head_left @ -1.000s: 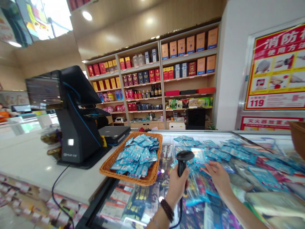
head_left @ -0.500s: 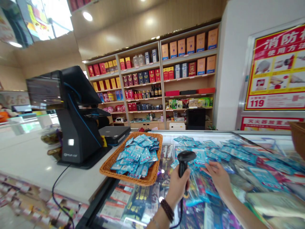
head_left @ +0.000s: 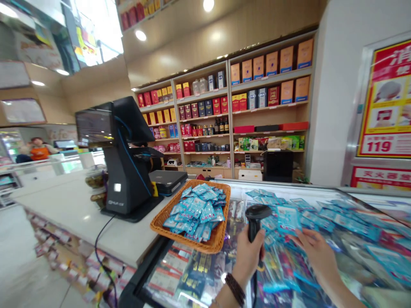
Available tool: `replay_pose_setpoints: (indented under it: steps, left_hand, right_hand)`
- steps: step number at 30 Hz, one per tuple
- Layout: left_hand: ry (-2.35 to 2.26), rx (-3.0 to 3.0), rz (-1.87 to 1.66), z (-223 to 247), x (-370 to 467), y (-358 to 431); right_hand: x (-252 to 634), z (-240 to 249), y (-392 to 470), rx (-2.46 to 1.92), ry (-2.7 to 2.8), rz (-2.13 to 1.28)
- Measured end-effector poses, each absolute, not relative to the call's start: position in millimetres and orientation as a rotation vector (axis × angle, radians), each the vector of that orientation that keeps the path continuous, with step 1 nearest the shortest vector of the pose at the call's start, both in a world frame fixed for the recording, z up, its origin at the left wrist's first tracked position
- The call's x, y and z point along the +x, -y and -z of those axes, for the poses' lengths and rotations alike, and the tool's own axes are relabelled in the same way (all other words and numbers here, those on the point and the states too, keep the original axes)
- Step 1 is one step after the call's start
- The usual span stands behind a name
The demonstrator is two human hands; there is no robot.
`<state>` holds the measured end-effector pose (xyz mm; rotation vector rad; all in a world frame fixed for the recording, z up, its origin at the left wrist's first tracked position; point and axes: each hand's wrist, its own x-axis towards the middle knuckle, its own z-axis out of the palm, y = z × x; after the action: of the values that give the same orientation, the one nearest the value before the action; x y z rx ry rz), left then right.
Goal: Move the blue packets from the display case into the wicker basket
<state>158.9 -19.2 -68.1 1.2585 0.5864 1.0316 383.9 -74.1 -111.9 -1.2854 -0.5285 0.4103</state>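
Note:
My left hand (head_left: 246,256) is wrapped round the handle of a black barcode scanner (head_left: 257,212), whose head points away from me. A cord hangs from the base of its grip. To the right, my right hand (head_left: 316,253) has its fingertips pinched at the lower edge of a small blue snack packet (head_left: 288,217), held up in front of the scanner. Beyond and beside both hands, loose blue packets (head_left: 340,219) lie scattered over the glass counter. An orange wicker basket (head_left: 226,222) heaped with the same blue packets (head_left: 197,209) stands left of the scanner.
A black point-of-sale terminal (head_left: 128,171) stands on the white counter (head_left: 69,201) at left, its cable (head_left: 98,246) trailing down the edge. A black cash box (head_left: 168,180) sits behind the basket. Shelves of boxed goods (head_left: 205,105) line the back wall. A person (head_left: 40,149) is far left.
The view has swung left, so everything sits farther right in the picture. The scanner stays in my left hand, and the packet at my right fingertips now shows more upright and clearly.

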Motion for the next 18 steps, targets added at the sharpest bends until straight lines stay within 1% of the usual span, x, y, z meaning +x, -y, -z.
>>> replay_pose_setpoints:
  steps: [4, 8, 13, 18]
  left_hand:
    - [-0.620, 1.199, -1.126, 54, 140, 5]
    - [-0.662, 1.238, -1.216, 34, 96, -10]
    - [-0.734, 1.305, -1.339, 10, 27, -33]
    - [-0.897, 1.288, -1.501, -3, -39, -55]
  right_hand:
    - [387, 106, 61, -1.239, 0.456, -0.438]
    - [371, 88, 24, -1.238, 0.515, -0.501]
    - [315, 44, -41, -1.151, 0.652, -0.634]
    - [241, -4, -99, -1.083, 0.867, -0.779]
